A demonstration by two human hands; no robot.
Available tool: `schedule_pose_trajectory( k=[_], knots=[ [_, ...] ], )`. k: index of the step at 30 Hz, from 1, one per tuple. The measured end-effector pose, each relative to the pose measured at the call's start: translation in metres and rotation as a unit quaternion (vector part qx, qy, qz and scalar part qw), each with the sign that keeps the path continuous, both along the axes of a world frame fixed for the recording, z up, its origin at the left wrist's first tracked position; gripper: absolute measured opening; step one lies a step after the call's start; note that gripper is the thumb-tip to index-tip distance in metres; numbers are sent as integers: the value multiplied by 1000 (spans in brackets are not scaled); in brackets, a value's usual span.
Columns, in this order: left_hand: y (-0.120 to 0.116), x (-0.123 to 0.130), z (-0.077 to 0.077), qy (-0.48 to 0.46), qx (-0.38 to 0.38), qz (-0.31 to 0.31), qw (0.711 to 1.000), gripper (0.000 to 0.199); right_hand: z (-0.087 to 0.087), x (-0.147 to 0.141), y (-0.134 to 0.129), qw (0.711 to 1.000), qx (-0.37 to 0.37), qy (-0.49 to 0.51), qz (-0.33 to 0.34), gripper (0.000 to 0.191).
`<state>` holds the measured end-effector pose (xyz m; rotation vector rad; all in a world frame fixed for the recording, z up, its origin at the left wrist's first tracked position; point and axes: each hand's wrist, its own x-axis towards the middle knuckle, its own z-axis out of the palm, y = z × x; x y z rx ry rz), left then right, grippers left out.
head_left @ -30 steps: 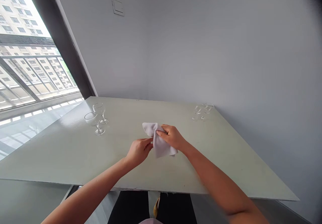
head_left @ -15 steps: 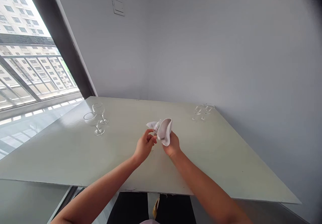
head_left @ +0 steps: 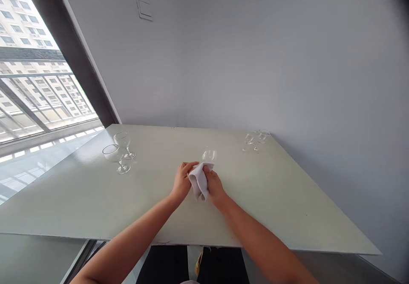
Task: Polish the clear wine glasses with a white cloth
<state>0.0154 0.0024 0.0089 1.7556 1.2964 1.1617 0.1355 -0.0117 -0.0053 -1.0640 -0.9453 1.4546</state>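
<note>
Fingers [head_left: 189,165]: how do they stand?

Curled and pressed together on both hands, pinching a folded white cloth [head_left: 200,182] between them. The left hand [head_left: 182,182] closes on it from one side, the right hand [head_left: 214,186] from the other.

And what's in the cloth?

A clear stemmed glass [head_left: 209,155], upright, its bowl showing above the fold. The cloth and hands hide its lower part, so I can't tell whether its foot touches the table.

What's around it?

A pale green table top [head_left: 287,207] lies under the hands. Two stemmed glasses [head_left: 114,153] stand close together toward the left, well apart from the hands. Two more glasses [head_left: 256,140] stand near the far right corner, by a grey wall [head_left: 255,62] with a switch plate [head_left: 143,7]. A window [head_left: 32,84] fills the left.
</note>
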Motion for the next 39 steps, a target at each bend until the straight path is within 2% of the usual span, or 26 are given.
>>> schedule_pose_trajectory(
  k=[2,4,6,8,10,13,16,22,28,32,36,39],
  knots=[
    [6,-7,14,-75,-102,-52,991,41,4,4,-1,996,-39,77,16,41],
    [13,-13,25,-151,-205,-148,956,53,9,5,-5,988,-58,125,65,39],
    [18,-17,27,-207,-278,-230,910,59,13,5,-10,982,-61,142,105,40],
    [24,-20,23,-248,-308,-252,883,57,13,5,-12,977,-68,143,139,36],
    [28,-21,16,-276,-304,-241,879,50,10,4,-11,973,-89,134,167,32],
    [33,-24,6,-292,-277,-199,894,45,1,4,-3,973,-113,103,175,28],
    [34,-26,3,-305,-253,-161,904,44,-4,6,5,981,-94,36,168,26],
    [29,-26,3,-320,-189,-168,913,51,-7,6,7,994,-1,-64,94,35],
    [25,-26,6,-359,-140,-176,906,58,-9,6,18,1000,-14,-11,13,38],
    [31,-33,8,-395,-144,-153,894,50,-2,27,31,999,-17,3,-28,40],
    [40,-40,3,-437,-162,-86,880,42,5,43,29,993,94,-75,7,36],
    [41,-37,-3,-465,-189,-47,864,37,4,32,17,951,222,-209,45,27]
  ],
)
